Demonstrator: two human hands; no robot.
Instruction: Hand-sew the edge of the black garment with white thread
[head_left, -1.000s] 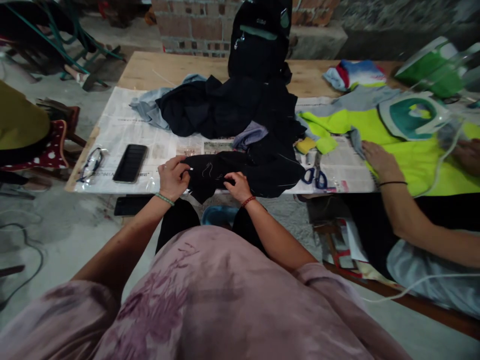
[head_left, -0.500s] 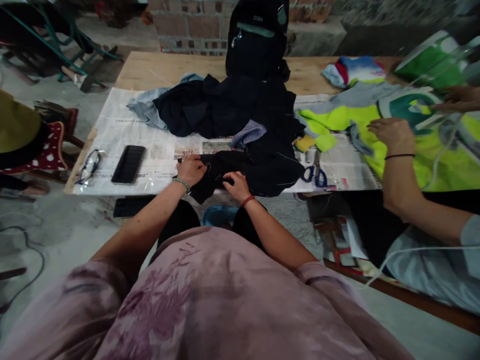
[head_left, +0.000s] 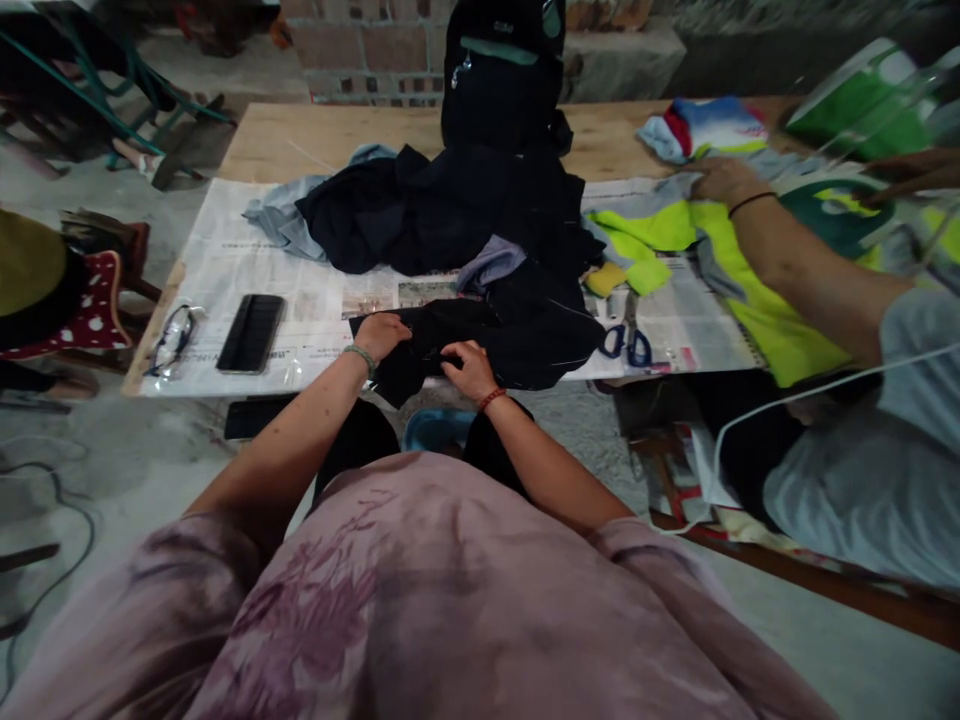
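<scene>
A dark garment (head_left: 517, 340) with pale thread lines along it lies at the table's front edge, part of it hanging over. My left hand (head_left: 381, 337), a green bracelet at its wrist, is closed on the garment's left end, fingers bent onto the cloth. My right hand (head_left: 471, 372), with a red bracelet, pinches the same cloth a little to the right. Any needle between these fingers is too small to make out. Blue-handled scissors (head_left: 628, 343) rest beside the garment's right end. Behind it are more dark clothes (head_left: 442, 210) in a heap.
On the newspaper-covered table (head_left: 315, 340) lie a phone (head_left: 251, 333) and glasses (head_left: 174, 338). A black backpack (head_left: 502, 85) stands at the back. To the right, a co-worker's hand (head_left: 724, 180) touches a yellow-grey garment (head_left: 787, 325) near a green iron (head_left: 832, 215).
My hands have stayed at the same place on the dark garment, with barely any shift. The co-worker's arm has reached farther back over the yellow-grey garment.
</scene>
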